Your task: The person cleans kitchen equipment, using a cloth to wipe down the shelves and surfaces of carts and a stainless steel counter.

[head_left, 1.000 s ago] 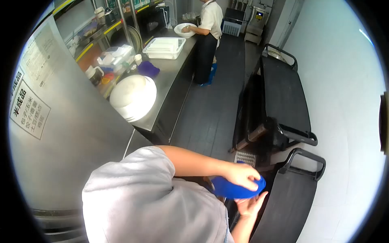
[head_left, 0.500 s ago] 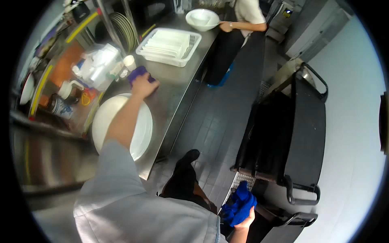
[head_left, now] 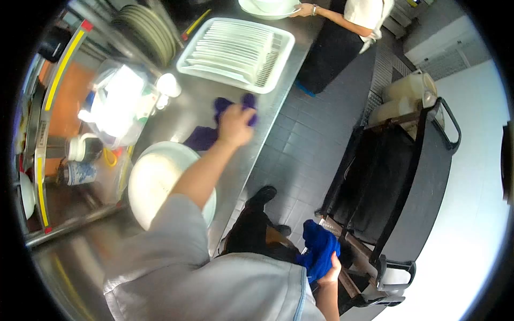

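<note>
On the steel counter (head_left: 179, 120), my left hand (head_left: 235, 125) presses down on a dark purple cloth (head_left: 202, 138), fingers curled over it. Bunched parts of the cloth stick out on both sides of the hand. A stack of large white plates or bowls (head_left: 155, 176) stands beside my left forearm, partly covered by it. Just beyond the cloth is a white plastic rack (head_left: 273, 80) with a row of white dishes (head_left: 233, 51). Low by my right side, my right hand (head_left: 329, 270) is closed around a crumpled blue cloth (head_left: 320, 246).
At left, a shelf (head_left: 67, 134) carries a clear plastic container (head_left: 115, 101) and a blue-and-white jar (head_left: 81, 173). Large round plates (head_left: 144, 35) stand upright behind. Beyond the rack a person (head_left: 342, 43) holds a white bowl (head_left: 267, 8). A black trolley (head_left: 412, 198) stands along the right wall.
My left hand has wiped across the counter to the right with the purple cloth, toward the front edge. The view has shifted closer to the rack. My right hand still holds the blue cloth.
</note>
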A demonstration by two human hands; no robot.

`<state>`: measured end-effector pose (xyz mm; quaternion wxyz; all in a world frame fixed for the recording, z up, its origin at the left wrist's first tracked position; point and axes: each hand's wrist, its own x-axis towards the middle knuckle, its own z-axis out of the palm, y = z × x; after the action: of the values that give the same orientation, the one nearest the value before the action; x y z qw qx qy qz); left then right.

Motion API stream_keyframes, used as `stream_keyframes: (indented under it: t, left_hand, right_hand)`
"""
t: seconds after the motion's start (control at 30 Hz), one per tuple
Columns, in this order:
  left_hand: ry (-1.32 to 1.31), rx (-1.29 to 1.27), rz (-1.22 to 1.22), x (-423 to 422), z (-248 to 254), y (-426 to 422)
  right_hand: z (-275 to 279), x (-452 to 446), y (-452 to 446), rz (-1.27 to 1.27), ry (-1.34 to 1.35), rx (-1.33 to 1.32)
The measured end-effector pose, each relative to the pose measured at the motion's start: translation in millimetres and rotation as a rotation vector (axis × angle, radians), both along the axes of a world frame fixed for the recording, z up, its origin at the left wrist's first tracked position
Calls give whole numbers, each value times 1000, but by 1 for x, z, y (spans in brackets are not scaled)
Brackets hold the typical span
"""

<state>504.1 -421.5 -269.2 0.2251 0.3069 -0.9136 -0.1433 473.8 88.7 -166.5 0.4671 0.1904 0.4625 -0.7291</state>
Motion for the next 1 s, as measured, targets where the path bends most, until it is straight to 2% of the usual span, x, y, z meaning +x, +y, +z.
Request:
stream_keyframes:
  t: [0.07,0.13,0.2,0.23,0.3,0.33,0.37,0.4,0.43,0.5,0.63,0.67,0.7,0.73,0.77,0.83,0.87,0.93,1.0]
  left_hand:
    - [17,52,-109,-21,-1,36]
    - [44,43,-143,-28,6,56]
    - [38,357,-177,-30,8,56]
    - [-26,490,-272,-27,23,51]
    - [25,669,-356,-9,47,43]
    - [137,825,-376,4,64,32]
    - [166,933,-263,13,82,23]
    - [288,1012,-258,18,93,9]
    - [412,1078,-251,21,101,-9]
    - [611,808,-334,30,135,-43]
    - [637,551,-294,59,196,-68]
    - [755,671,-277,65,205,-69]
    - [819,515,-275,66,208,-72]
    - [843,523,-272,71,213,-72]
    - [868,525,-273,74,222,-73]
    - [1182,407,-435,65,258,-69]
    - [787,-170,-255,88,261,-86]
    - [399,-744,-176,109,313,-106]
    - [471,-795,-287,95,361,-101]
  right_hand:
    - [4,-18,-19,103,-62,-43]
    - [8,-33,-51,193,14,-77]
    - [16,-45,-72,252,54,-96]
    - [23,-49,-82,283,62,-108]
    - [17,-56,-87,308,53,-96]
    - [18,-58,-95,309,83,-102]
    - [19,-55,-103,299,107,-105]
    - [23,-54,-109,322,66,-115]
    - [3,-55,-103,289,38,-76]
    - [-3,-49,-115,295,10,-89]
    - [0,-26,-146,281,-9,4]
    - [-4,-25,-147,308,-37,16]
    - [-9,-23,-149,327,-67,28]
    - [7,-18,-167,362,-94,-33]
    - [-13,-21,-155,364,-82,19]
    - [0,-15,-169,382,-37,39]
    - [-1,-15,-170,370,-38,47]
    - [-3,-18,-167,392,-77,29]
    - [-9,-21,-160,362,-25,23]
